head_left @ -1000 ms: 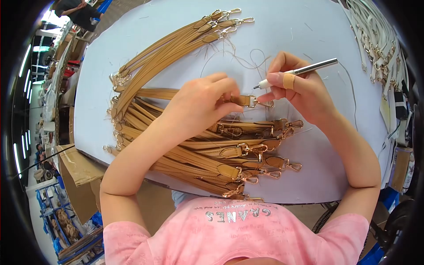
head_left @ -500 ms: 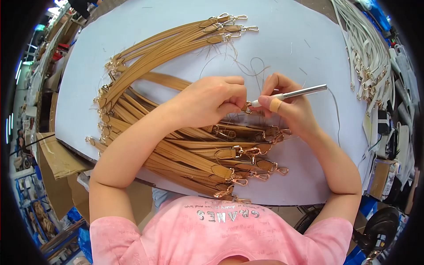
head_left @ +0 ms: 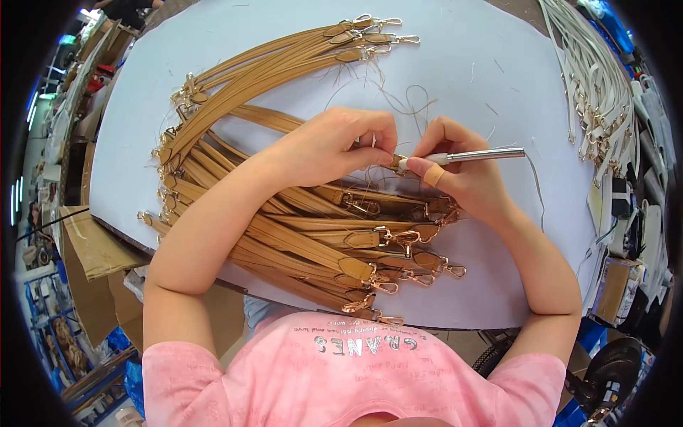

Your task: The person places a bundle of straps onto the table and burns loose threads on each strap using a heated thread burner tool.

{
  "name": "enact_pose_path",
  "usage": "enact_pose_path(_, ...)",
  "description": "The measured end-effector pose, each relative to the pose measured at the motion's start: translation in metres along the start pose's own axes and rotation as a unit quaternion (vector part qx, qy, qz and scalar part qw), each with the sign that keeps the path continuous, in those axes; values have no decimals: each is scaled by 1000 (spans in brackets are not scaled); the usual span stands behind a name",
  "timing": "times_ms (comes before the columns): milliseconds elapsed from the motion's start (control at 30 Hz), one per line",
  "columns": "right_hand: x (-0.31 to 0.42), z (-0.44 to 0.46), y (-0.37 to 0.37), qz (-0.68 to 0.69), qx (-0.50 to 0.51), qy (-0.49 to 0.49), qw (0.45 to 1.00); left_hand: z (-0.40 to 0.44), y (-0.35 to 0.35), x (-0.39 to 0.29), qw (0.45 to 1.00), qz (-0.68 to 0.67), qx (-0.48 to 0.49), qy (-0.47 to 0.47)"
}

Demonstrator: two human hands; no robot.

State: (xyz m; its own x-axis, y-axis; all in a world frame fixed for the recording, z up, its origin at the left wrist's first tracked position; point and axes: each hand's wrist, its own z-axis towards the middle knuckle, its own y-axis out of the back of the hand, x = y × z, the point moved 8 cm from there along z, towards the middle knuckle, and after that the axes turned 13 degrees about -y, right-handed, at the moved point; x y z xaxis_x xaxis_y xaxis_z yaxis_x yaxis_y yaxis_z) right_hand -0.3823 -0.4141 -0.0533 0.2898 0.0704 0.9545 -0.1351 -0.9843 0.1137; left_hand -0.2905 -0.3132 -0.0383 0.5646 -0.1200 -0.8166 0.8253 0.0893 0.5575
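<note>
My left hand (head_left: 348, 142) pinches the end of a tan leather strap (head_left: 270, 117), at its gold metal fitting (head_left: 398, 164). Between the fingers and thumb of my right hand (head_left: 462, 167) is a slim pen-shaped tool (head_left: 487, 154), white at the front and silver at the back, with a thin cord trailing from its rear. Its white tip meets or nearly meets the fitting; contact cannot be made out. A bandage (head_left: 433, 175) wraps my right thumb. Below both hands lies a pile of tan straps (head_left: 306, 252) with metal snap hooks (head_left: 384, 287), partly hidden by my left forearm.
More tan straps (head_left: 284, 53) fan across the far side of the white table (head_left: 469, 35). Loose threads (head_left: 420, 99) lie beyond my hands. White straps with clasps (head_left: 594, 107) hang at the right edge. A cardboard box (head_left: 107, 252) stands at the lower left.
The tool has swung to a flatter angle, its rear end lower. My left hand has shifted slightly, still gripping the strap end.
</note>
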Motion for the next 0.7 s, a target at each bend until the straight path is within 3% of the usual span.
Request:
enact_pose_path(433, -1, 1, 2, -19, -5, 19, 1000, -2, -2, 8, 998, -63, -22, 23)
enact_pose_path(567, -8, 4, 4, 113, 16, -18, 993, -2, -2, 10, 993, -93, -30, 63)
enact_pose_path(700, -2, 2, 2, 27, 8, -3, 1000, -2, -2, 12, 993, -96, -14, 60)
